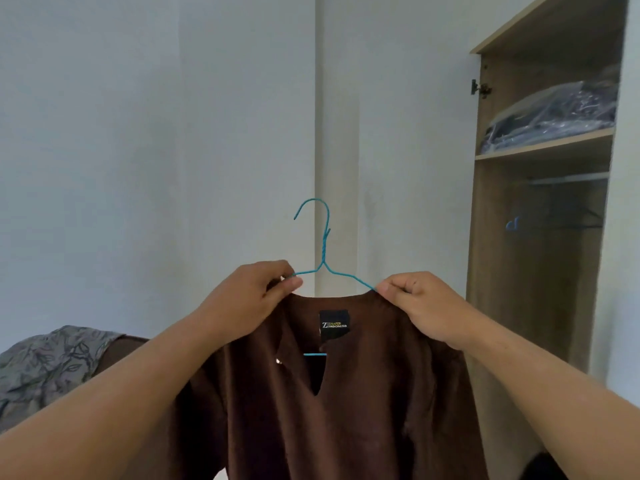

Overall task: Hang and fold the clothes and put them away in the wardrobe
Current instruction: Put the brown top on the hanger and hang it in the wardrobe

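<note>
A brown shirt (346, 403) with a black neck label hangs in front of me on a blue wire hanger (323, 251), whose hook points up and left. My left hand (256, 299) pinches the shirt's left shoulder and the hanger wire. At the right shoulder, my right hand (419, 306) pinches the fabric and wire the same way. The hanger's lower bar shows through the neck slit. The open wardrobe (512, 258) stands to the right, apart from the shirt.
Inside the wardrobe a shelf (543, 145) holds dark clothes in clear plastic wrap (554, 116); below it a rail (568, 178) carries dark hangers. A leaf-patterned grey garment (52, 362) lies at the lower left. A pale wall with a corner pillar is behind.
</note>
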